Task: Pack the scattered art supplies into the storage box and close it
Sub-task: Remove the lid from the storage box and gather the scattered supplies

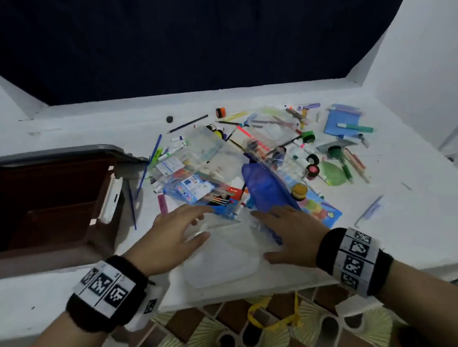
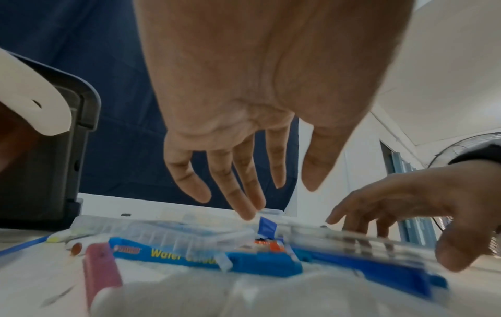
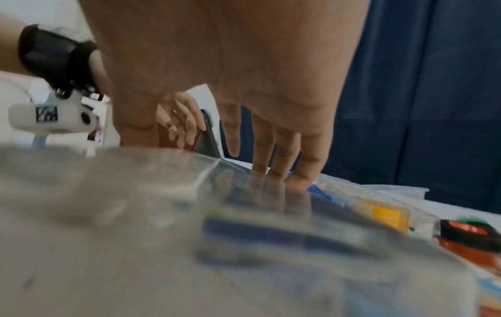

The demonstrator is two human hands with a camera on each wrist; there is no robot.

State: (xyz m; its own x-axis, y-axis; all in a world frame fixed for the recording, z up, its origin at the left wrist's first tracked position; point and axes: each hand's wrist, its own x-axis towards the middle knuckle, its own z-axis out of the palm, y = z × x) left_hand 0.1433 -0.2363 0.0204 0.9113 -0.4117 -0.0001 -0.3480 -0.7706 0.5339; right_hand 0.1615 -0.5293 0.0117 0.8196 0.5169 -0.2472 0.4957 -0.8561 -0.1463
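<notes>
Head view steeply downward over table (image 1: pixel 332 247); wrist views low, close — both toward supplies.

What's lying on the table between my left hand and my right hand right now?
In the head view, a clear plastic case lies between the left hand and the right hand, with both hands open at its sides.

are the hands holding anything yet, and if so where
Nothing is gripped yet. The left hand hovers open over the flat clear plastic case; the right hand has straight fingers touching that case's right edge, beside the blue pouch.
</notes>
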